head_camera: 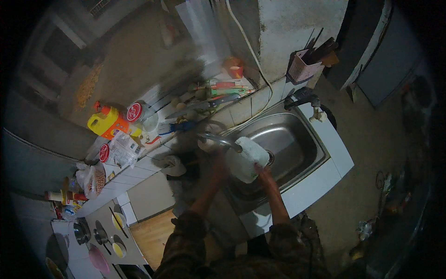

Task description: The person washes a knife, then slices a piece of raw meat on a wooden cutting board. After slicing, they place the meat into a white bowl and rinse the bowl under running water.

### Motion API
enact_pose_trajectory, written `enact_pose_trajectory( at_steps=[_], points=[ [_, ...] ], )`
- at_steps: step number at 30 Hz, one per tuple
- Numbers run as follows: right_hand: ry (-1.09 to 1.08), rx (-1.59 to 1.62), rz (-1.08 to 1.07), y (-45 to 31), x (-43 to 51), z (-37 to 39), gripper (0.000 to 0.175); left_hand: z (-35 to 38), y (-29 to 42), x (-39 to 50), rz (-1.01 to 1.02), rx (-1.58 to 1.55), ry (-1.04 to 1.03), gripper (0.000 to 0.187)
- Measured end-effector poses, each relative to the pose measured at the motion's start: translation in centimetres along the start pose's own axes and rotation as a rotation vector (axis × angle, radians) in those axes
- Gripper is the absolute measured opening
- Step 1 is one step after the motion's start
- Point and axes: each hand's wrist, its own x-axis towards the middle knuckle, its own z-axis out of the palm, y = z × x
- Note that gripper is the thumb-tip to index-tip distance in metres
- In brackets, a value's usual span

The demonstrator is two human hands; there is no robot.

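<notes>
A whitish, box-like container (244, 167), possibly plastic, is tilted over the steel sink (289, 139), below the end of the curved metal faucet (223, 140). My right hand (263, 173) grips its near right edge. At the container's left side is my left hand (218, 171), dark and blurred in shadow, so its fingers and any grip do not show clearly. Part of the drain (270, 157) is visible beside the container.
Along the tiled ledge lie a kitchen knife (223, 101), a blue-handled brush (176, 127), a yellow bottle (104, 123) and lidded jars (135, 111). A utensil holder (303, 68) stands beyond a black tap (303, 97). Bowls (119, 220) and a wooden board (153, 233) are at left.
</notes>
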Motion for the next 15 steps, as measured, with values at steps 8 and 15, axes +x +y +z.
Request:
enact_pose_trajectory(
  at_steps=[8,15],
  points=[
    [0.037,-0.442,0.063,-1.4,0.4,-3.0,0.043,-0.2,-0.6,2.4,-0.193,0.014,-0.033,0.040],
    [0.250,-1.169,-0.251,-7.9,0.4,2.4,0.024,-1.3,0.1,0.7,-0.123,0.215,-0.338,0.050]
  ],
)
